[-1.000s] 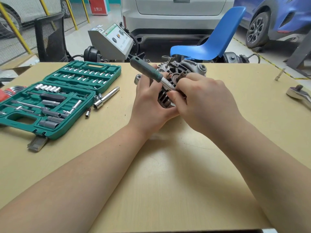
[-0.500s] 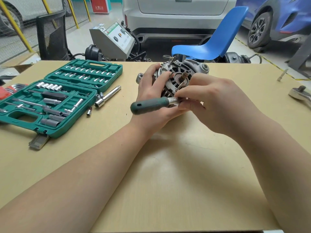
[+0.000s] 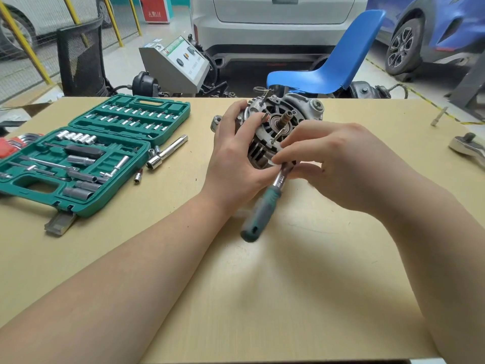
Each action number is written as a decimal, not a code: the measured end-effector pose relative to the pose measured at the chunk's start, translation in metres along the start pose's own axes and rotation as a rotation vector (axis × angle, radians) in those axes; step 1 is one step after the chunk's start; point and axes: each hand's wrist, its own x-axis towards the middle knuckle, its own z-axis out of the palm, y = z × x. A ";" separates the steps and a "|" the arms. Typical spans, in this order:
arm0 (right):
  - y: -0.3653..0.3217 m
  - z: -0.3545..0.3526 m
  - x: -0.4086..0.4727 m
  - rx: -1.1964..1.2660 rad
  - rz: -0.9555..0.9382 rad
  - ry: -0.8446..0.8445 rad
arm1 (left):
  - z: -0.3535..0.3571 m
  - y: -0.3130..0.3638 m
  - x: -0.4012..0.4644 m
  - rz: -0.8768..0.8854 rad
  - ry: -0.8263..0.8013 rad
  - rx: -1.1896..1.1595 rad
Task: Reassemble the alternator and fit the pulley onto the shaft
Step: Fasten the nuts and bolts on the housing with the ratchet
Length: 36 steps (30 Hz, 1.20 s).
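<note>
The silver alternator [image 3: 296,109] stands on its edge at the far middle of the table, its bare shaft [image 3: 285,119] and several long bolts pointing toward me. My left hand [image 3: 236,158] grips its left side and holds it upright. My right hand [image 3: 338,164] pinches the head of a small ratchet [image 3: 262,208] at the alternator's lower front. The ratchet's green handle hangs down toward me. A small round metal part [image 3: 215,122], perhaps the pulley, peeks out behind my left hand.
An open green socket case [image 3: 86,156] lies on the left, with a silver extension bar [image 3: 168,153] and loose sockets [image 3: 137,177] beside it. A large ratchet head [image 3: 467,145] and a bolt [image 3: 438,117] lie at the right. A blue chair [image 3: 328,67] stands behind the table [image 3: 262,298].
The ratchet handle has swung counter-clockwise, from up-left through pointing left to hanging down toward me. My right hand stayed at its head. The left hand kept holding the alternator.
</note>
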 end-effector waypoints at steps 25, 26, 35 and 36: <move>0.012 0.015 0.005 -0.015 -0.223 -0.023 | -0.011 -0.008 -0.002 0.001 -0.028 0.048; 0.012 0.016 0.005 -0.018 -0.228 -0.029 | -0.012 -0.009 -0.001 0.002 -0.039 0.045; 0.009 0.019 -0.001 -0.011 -0.214 -0.021 | -0.013 -0.012 0.003 -0.044 -0.088 0.107; 0.008 0.020 -0.001 -0.005 -0.204 -0.017 | -0.012 -0.014 0.004 -0.043 -0.099 0.099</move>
